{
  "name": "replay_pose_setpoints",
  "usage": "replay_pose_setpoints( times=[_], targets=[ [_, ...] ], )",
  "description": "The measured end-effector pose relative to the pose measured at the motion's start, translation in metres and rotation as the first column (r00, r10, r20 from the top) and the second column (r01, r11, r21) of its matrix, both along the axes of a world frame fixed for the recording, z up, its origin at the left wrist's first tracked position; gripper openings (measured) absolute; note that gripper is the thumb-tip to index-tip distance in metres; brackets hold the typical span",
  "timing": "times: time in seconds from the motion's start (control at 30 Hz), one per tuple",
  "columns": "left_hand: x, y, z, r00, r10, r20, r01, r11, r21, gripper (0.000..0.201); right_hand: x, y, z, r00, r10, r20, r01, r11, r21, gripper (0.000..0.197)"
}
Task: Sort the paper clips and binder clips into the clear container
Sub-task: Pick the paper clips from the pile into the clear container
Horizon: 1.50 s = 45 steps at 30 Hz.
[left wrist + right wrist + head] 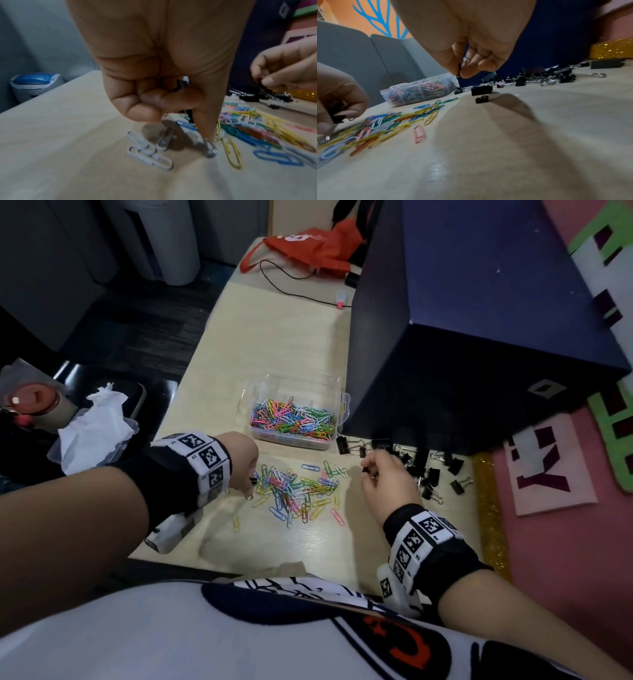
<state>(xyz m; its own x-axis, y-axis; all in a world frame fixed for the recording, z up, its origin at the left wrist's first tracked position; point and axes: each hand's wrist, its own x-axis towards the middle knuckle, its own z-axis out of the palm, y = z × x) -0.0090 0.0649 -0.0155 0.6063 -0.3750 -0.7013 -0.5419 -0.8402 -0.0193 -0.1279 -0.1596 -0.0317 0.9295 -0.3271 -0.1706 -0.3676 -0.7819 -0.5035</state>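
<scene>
A clear container (334,419) holding coloured paper clips stands mid-table beside a dark box. In front of it lies a loose pile of coloured paper clips (298,487). My left hand (248,484) hovers at the pile's left edge, fingers curled round black binder clips (181,86), with a silver handle (210,148) hanging down to the table. My right hand (368,470) is right of the pile and pinches a small black binder clip (460,69). Several black binder clips (428,470) lie scattered to its right, along the box's foot.
A large dark blue box (479,337) stands at the right, close behind the binder clips. A gold glitter strip (489,508) and pink felt border the table's right edge. Crumpled tissue (96,426) lies off the left edge. A red bag (308,244) and cable lie at the far end.
</scene>
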Motion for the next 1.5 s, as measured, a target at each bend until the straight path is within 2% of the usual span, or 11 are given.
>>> replay_pose_setpoints(
  times=[0.17, 0.33, 0.47, 0.57, 0.7, 0.83, 0.97, 1.13, 1.23, 1.33, 1.5],
  targets=[
    [0.000, -0.011, 0.017, 0.999, -0.015, 0.034, 0.016, 1.000, -0.025, 0.030, -0.008, -0.017, -0.006, 0.995, -0.095, 0.016, 0.095, 0.995, 0.014, 0.008],
    [-0.011, -0.053, 0.030, 0.998, -0.035, 0.051, 0.044, 0.979, -0.201, 0.026, -0.014, -0.034, -0.007, 0.983, -0.184, -0.024, 0.183, 0.983, -0.027, 0.002],
    [-0.027, -0.094, 0.031, 0.993, 0.101, 0.068, -0.045, 0.820, -0.571, 0.019, -0.017, -0.045, -0.004, 0.971, -0.240, 0.015, 0.240, 0.967, -0.083, 0.011],
    [-0.035, -0.112, 0.028, 0.984, 0.176, -0.016, -0.137, 0.702, -0.699, 0.048, -0.022, -0.051, -0.002, 0.950, -0.311, 0.027, 0.312, 0.942, -0.125, 0.024],
    [-0.031, -0.100, 0.018, 0.993, 0.110, 0.040, -0.060, 0.767, -0.639, 0.037, -0.024, -0.048, 0.003, 0.970, -0.239, 0.036, 0.241, 0.952, -0.187, 0.033],
    [-0.025, -0.073, 0.015, 0.993, 0.080, 0.085, -0.040, 0.916, -0.400, 0.025, -0.018, -0.026, 0.004, 1.000, 0.025, -0.009, -0.025, 0.998, -0.057, 0.034],
    [-0.024, -0.044, 0.012, 0.990, 0.062, 0.128, -0.032, 0.973, -0.227, 0.026, -0.007, 0.001, 0.001, 0.955, 0.257, -0.147, -0.256, 0.966, 0.024, 0.045],
    [-0.017, 0.000, 0.005, 0.957, 0.227, 0.180, -0.205, 0.970, -0.134, 0.024, 0.010, 0.019, 0.004, 0.910, 0.284, -0.304, -0.307, 0.951, -0.028, 0.049],
    [-0.014, 0.026, 0.001, 0.897, 0.393, 0.203, -0.374, 0.919, -0.128, 0.025, 0.018, 0.027, 0.003, 0.915, 0.220, -0.338, -0.253, 0.966, -0.058, 0.056],
    [-0.017, 0.038, 0.000, 0.852, 0.493, 0.176, -0.487, 0.870, -0.080, 0.022, 0.020, 0.038, 0.002, 0.892, 0.259, -0.370, -0.301, 0.952, -0.060, 0.059],
    [-0.033, 0.023, -0.006, 0.909, 0.413, 0.060, -0.405, 0.907, -0.114, 0.027, 0.021, 0.058, 0.001, 0.866, 0.322, -0.382, -0.357, 0.934, -0.020, 0.051]
  ],
)
